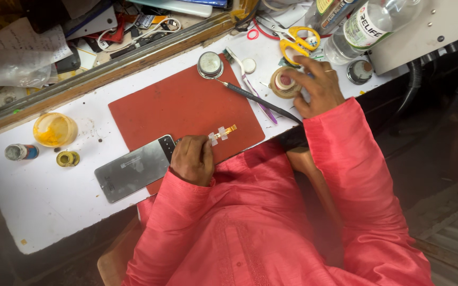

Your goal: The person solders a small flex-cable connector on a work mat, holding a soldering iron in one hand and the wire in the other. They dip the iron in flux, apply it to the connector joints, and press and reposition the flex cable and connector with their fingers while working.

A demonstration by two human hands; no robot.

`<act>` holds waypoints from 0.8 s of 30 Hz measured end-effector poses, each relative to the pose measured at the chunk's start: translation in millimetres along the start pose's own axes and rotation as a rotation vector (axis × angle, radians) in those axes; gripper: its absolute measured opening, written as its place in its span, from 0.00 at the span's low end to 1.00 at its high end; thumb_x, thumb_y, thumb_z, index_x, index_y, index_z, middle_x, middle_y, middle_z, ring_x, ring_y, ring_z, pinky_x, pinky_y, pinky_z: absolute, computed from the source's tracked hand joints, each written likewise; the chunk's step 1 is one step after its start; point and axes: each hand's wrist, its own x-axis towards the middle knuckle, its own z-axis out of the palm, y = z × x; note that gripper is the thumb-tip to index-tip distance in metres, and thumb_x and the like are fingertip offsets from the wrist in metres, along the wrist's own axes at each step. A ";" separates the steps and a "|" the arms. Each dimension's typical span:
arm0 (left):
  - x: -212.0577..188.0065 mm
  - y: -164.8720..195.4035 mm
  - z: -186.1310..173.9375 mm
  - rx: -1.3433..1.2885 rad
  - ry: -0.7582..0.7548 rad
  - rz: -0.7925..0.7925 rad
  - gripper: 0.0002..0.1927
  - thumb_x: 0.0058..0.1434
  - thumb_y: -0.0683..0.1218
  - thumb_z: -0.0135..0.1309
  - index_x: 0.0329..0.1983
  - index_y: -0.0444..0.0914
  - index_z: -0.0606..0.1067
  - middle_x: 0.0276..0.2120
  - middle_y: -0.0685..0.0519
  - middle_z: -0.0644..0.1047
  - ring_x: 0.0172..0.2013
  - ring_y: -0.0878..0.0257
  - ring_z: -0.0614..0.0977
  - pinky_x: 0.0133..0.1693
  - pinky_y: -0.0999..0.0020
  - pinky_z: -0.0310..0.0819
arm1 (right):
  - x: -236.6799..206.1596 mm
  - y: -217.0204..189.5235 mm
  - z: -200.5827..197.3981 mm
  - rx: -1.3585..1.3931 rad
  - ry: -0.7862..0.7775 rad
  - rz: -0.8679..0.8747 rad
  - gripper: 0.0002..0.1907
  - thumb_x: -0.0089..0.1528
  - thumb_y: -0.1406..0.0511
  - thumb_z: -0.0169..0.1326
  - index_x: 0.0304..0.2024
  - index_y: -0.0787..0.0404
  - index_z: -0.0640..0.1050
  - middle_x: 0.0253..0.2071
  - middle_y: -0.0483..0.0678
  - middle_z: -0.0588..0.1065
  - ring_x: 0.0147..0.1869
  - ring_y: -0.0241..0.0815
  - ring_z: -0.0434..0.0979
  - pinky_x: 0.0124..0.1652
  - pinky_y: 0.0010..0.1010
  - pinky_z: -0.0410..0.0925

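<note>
Gold-coloured flex strip (222,132) is pinched in the closed left hand (193,159) over the red mat (186,106), its long axis pointing right, toward the tape. The tape roll (283,82) is touched by the loosely spread right hand (319,87) farther along the counter (43,196).

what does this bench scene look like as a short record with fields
left hand: pinches a gold flex strip, rests on the silver panel
right hand: on a tape roll
mat: red mat under panel and strip
tools: dark probe, yellow scissors
left side: yellow tub
</note>
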 end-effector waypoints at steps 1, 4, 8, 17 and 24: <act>-0.1 0.6 -0.6 0.007 -0.001 -0.006 0.05 0.62 0.34 0.57 0.40 0.34 0.75 0.36 0.45 0.77 0.36 0.47 0.79 0.40 0.55 0.75 | 3.4 0.0 -0.1 0.018 -0.027 -0.032 0.21 0.52 0.73 0.61 0.49 0.57 0.82 0.61 0.53 0.75 0.55 0.57 0.73 0.54 0.44 0.67; 0.9 1.2 -0.9 0.016 0.001 0.009 0.05 0.62 0.34 0.57 0.40 0.34 0.74 0.36 0.44 0.77 0.37 0.46 0.79 0.41 0.54 0.74 | 11.8 4.6 3.1 0.096 -0.067 -0.002 0.18 0.59 0.71 0.65 0.52 0.56 0.83 0.56 0.49 0.78 0.53 0.53 0.75 0.53 0.42 0.69; 1.4 1.1 -0.9 0.005 0.007 -0.001 0.05 0.62 0.34 0.58 0.39 0.34 0.74 0.36 0.45 0.77 0.36 0.47 0.79 0.41 0.55 0.75 | 13.1 13.8 6.9 0.360 0.129 0.190 0.13 0.66 0.71 0.63 0.54 0.60 0.81 0.57 0.53 0.77 0.55 0.48 0.80 0.51 0.33 0.73; 0.9 2.2 -1.3 -0.009 0.002 -0.012 0.05 0.62 0.34 0.58 0.39 0.35 0.75 0.35 0.46 0.77 0.35 0.48 0.79 0.40 0.55 0.74 | 11.8 1.4 8.0 0.169 -0.032 0.062 0.14 0.58 0.66 0.68 0.38 0.64 0.75 0.64 0.56 0.72 0.66 0.58 0.71 0.61 0.48 0.65; -0.5 -0.8 -0.6 0.012 -0.003 -0.007 0.06 0.61 0.34 0.58 0.39 0.35 0.74 0.35 0.46 0.76 0.34 0.48 0.78 0.38 0.55 0.74 | 16.6 1.2 6.4 0.053 -0.234 0.048 0.19 0.48 0.62 0.73 0.31 0.61 0.76 0.66 0.50 0.72 0.63 0.58 0.69 0.58 0.52 0.62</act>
